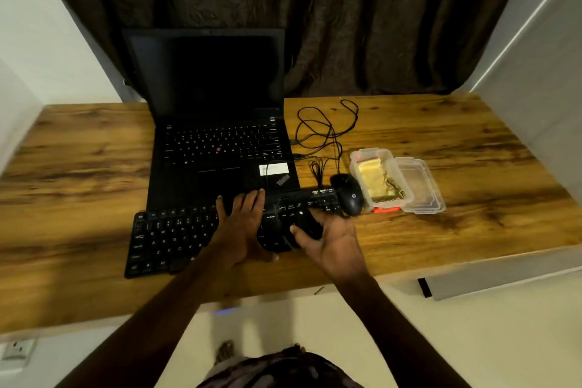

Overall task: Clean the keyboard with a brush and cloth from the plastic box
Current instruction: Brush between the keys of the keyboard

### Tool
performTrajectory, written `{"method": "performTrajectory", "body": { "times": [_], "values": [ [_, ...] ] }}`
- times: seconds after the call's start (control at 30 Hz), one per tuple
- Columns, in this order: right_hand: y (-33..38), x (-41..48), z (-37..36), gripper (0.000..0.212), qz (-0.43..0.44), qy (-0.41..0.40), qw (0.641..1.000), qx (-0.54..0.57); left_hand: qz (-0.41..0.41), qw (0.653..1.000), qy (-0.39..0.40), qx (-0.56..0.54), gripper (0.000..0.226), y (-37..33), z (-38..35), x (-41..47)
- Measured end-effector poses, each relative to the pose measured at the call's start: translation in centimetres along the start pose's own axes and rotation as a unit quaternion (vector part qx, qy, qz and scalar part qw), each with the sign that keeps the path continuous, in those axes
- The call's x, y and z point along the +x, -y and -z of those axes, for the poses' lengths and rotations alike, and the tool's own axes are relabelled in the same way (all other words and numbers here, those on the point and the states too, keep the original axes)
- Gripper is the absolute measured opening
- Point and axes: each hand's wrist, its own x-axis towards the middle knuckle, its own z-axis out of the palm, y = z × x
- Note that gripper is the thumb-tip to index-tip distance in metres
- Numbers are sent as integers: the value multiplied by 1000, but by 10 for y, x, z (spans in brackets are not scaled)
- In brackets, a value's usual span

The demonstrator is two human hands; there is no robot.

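Note:
A black external keyboard [170, 239] lies on the wooden desk [82, 167] in front of an open laptop. My left hand [239, 224] rests flat on the middle of the keyboard, fingers straight and spread. My right hand [333, 242] is over the keyboard's right end, thumb and fingers curled round a small black object [304, 225] that touches the keys; it is too dark to name. The clear plastic box [370, 198] stands open to the right, with a yellow cloth [374, 176] inside.
The black laptop [217, 123] stands open behind the keyboard. A black mouse [348, 194] with a tangled cable [327, 129] sits between keyboard and box. The box's clear lid [419, 186] lies to the right of the box. A dark curtain hangs behind the desk.

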Motion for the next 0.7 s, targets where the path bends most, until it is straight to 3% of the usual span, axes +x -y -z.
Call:
{"method": "performTrajectory", "body": {
  "times": [0.17,0.27,0.5,0.7],
  "values": [
    [-12,-1,11,57,-17,-31,999,23,-10,1000,-21,-2,152,1,-1,-1],
    [-13,-1,15,55,-28,-58,998,7,-12,1000,-21,1,152,1,-1,-1],
    [17,-8,-10,38,-22,54,997,-54,12,999,8,40,147,-3,3,3],
    [1,-12,4,51,-33,-63,997,-8,6,999,12,44,149,-2,4,-1]
  ]
}}
